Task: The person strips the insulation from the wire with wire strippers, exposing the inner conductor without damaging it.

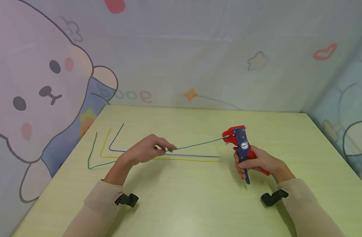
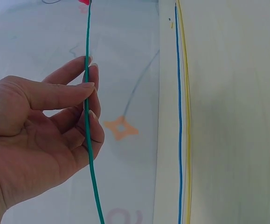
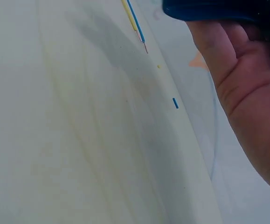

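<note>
My left hand (image 1: 152,148) pinches a green wire (image 1: 198,144) between thumb and fingertips and holds it above the yellow-green table (image 1: 181,204). In the left wrist view the green wire (image 2: 89,140) runs between my thumb and fingers (image 2: 86,91). The wire's far end sits in the red jaws of a red and blue wire stripper (image 1: 241,144), which my right hand (image 1: 256,164) grips by its handles. The right wrist view shows my palm (image 3: 246,93) under the tool's dark blue handle (image 3: 218,9).
A blue wire (image 1: 193,155) and a yellow wire (image 1: 187,160) lie side by side on the table, bent up at their left ends. Their stripped ends (image 3: 141,39) and a small blue insulation scrap (image 3: 175,103) show in the right wrist view. Cartoon-printed curtains surround the table.
</note>
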The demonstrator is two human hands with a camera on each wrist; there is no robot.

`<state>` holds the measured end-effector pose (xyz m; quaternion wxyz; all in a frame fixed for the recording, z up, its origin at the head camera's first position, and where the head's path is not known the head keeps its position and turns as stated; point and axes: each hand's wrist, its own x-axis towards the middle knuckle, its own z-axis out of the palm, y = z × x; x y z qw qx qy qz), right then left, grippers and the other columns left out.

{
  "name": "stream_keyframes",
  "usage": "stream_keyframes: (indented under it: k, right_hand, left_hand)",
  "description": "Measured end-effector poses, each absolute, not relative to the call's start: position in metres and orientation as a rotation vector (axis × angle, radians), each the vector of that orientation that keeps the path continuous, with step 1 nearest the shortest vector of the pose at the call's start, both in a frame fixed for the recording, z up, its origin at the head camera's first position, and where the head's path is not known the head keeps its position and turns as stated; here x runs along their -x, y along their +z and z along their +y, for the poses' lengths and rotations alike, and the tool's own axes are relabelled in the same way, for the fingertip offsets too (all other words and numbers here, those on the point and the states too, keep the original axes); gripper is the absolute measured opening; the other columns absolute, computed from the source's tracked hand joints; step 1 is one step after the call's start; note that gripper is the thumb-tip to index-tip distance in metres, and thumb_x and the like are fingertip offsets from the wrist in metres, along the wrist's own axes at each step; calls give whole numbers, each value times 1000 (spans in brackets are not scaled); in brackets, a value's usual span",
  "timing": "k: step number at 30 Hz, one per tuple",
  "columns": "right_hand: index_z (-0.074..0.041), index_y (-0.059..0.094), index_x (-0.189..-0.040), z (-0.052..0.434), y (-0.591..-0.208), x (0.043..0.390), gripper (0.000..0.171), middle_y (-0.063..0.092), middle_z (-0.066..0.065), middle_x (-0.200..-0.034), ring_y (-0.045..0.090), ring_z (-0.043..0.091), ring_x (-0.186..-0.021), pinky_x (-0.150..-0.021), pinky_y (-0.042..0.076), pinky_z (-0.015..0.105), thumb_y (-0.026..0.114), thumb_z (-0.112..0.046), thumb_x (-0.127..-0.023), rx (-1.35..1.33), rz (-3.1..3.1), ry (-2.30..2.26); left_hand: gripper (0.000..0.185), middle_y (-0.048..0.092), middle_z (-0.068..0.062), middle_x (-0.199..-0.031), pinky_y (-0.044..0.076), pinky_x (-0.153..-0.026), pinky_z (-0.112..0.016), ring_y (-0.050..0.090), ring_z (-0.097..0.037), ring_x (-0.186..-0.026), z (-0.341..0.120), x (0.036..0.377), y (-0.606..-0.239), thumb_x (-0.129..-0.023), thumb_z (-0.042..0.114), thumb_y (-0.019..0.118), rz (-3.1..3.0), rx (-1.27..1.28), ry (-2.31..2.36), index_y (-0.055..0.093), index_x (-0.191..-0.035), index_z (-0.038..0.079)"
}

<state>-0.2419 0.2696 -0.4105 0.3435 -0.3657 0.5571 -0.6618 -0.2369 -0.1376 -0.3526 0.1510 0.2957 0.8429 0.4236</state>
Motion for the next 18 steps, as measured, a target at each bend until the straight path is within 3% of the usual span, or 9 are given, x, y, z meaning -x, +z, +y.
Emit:
stream_keyframes:
  k: [10, 18]
  right_hand:
    - [10, 37, -95, 271, -410, 240, 7, 41, 22, -73, 42, 37, -57, -57, 48, 44, 39, 11, -89, 978, 1433, -1740]
    - [10, 36, -93, 267, -411, 242, 6, 41, 19, -70, 40, 34, -53, -54, 47, 45, 39, 11, -88, 1028, 1434, -1743]
  left_hand:
    - [38, 62, 8, -108, 43, -85, -34, 53, -10, -104, -136, 238, -354, -87, -4, 52, 2398, -854, 1247, 67, -108, 23]
    - [39, 62, 5, -110, 42, -86, -35, 52, -8, -105, -138, 238, -354, -86, -5, 51, 2404, -851, 1230, 68, -107, 23]
